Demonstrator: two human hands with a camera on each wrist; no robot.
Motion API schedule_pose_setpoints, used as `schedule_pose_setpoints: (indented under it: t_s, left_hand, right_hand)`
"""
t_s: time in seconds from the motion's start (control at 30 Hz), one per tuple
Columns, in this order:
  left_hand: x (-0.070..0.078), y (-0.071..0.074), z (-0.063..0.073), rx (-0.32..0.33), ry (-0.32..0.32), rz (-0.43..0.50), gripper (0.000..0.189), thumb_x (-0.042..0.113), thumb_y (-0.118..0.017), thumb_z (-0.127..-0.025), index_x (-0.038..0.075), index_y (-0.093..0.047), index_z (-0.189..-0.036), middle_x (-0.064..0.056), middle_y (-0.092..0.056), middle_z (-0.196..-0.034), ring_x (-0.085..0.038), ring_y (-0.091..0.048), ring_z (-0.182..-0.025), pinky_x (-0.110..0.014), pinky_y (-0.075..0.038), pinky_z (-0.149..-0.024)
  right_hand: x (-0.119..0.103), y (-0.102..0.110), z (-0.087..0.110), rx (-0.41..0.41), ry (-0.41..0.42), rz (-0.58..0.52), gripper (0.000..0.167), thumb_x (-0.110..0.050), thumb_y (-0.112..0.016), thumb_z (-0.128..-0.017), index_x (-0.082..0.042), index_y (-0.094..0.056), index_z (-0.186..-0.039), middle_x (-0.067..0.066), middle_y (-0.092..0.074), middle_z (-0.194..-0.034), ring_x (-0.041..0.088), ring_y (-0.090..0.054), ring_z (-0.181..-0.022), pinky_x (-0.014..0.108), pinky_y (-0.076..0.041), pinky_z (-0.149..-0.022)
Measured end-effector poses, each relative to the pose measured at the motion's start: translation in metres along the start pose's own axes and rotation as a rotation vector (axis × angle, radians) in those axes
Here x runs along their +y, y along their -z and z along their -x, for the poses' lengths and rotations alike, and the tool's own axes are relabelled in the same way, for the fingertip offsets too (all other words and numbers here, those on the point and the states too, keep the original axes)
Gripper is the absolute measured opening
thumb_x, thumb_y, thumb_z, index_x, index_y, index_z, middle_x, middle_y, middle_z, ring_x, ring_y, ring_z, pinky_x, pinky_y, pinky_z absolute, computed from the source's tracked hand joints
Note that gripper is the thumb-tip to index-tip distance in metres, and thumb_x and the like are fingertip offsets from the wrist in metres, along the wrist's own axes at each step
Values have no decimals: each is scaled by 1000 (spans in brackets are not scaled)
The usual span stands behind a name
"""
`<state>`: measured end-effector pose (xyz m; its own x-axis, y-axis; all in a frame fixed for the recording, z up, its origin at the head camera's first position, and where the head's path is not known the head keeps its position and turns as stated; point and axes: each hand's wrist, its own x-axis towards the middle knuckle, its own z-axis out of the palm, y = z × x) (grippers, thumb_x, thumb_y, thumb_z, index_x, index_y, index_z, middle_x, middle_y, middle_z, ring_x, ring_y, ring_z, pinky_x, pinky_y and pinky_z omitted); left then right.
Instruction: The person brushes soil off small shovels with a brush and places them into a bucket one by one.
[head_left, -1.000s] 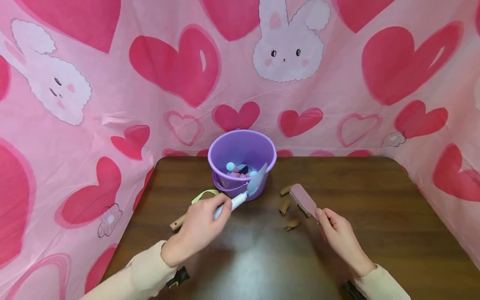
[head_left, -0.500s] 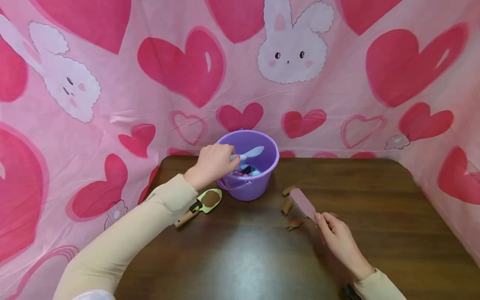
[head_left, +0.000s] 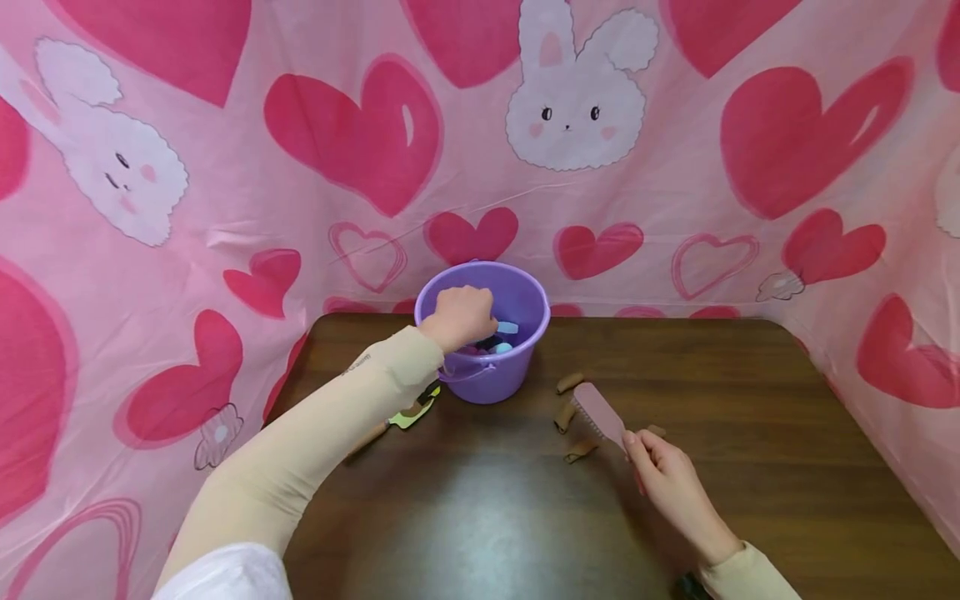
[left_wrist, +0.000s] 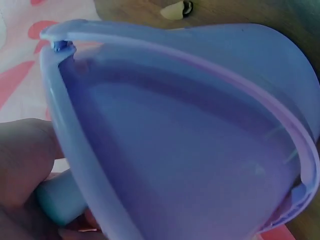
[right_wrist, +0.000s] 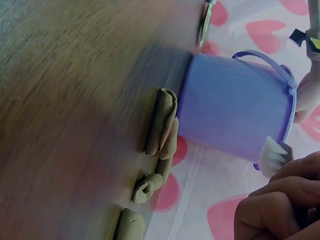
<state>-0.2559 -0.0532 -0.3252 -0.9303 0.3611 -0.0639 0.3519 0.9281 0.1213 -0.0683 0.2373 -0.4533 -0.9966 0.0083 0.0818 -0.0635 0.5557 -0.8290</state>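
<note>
My left hand (head_left: pixel 461 318) reaches over the near left rim of the purple bucket (head_left: pixel 491 385) and grips a small trowel. Its pale blue blade (head_left: pixel 507 327) shows inside the bucket, and its rounded handle (left_wrist: pixel 62 197) shows between my fingers in the left wrist view. Several small items, partly covered by the hand, lie at the bucket's bottom. My right hand (head_left: pixel 671 483) holds a pink brush (head_left: pixel 598 410) by its handle, above the table and close to several curled brown pieces (head_left: pixel 566 417). White bristles (right_wrist: pixel 273 157) show in the right wrist view.
A green trowel (head_left: pixel 408 419) with a wooden handle lies left of the bucket, partly behind my left forearm. The wooden table (head_left: pixel 480 517) meets a pink heart-and-rabbit cloth (head_left: pixel 675 167) at the back and sides. The bucket's handle (left_wrist: pixel 240 75) hangs down its near side.
My left hand has carried the pale blue trowel from in front of the bucket up over the rim and down inside. The right hand still holds the brush in nearly the same place.
</note>
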Motion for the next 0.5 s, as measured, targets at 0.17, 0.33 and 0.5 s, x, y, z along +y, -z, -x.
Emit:
schedule_pose_setpoints:
  t_s: [0.17,0.33,0.5]
  left_hand:
    - [5,-7,-2,-60,6,-13,22,19,-60,-96,10,-60,-76,-9,-66,-84,-28,-65,-85,-50,-55,-77]
    - [5,-9,-1,-87,9,1,30,27,-54,-101,11,-62,-77,-9,-67,-86,-29,-65,-87,-52,-55,-80]
    - [1,-3,8,29,-22,39,37,31,-51,-104,12,-59,-74,-7,-62,-75,-26,-65,-78,-47,-55,-72]
  right_hand:
    - [0,0,0,-9,0,-25,35,-25,-52,-111,-7,-57,-81,-4,-46,-55,9,-44,-47,28,-39,-49]
    - [1,0,1,-25,-18,-28,37,-28,-51,-111,-6,-57,-82,-3,-47,-55,12,-46,-48,29,-39,-49]
    - [3,0,1,-21,-32,-21,36,-27,-52,-111,-7,-57,-82,-2,-47,-55,11,-45,-48,29,-39,-50]
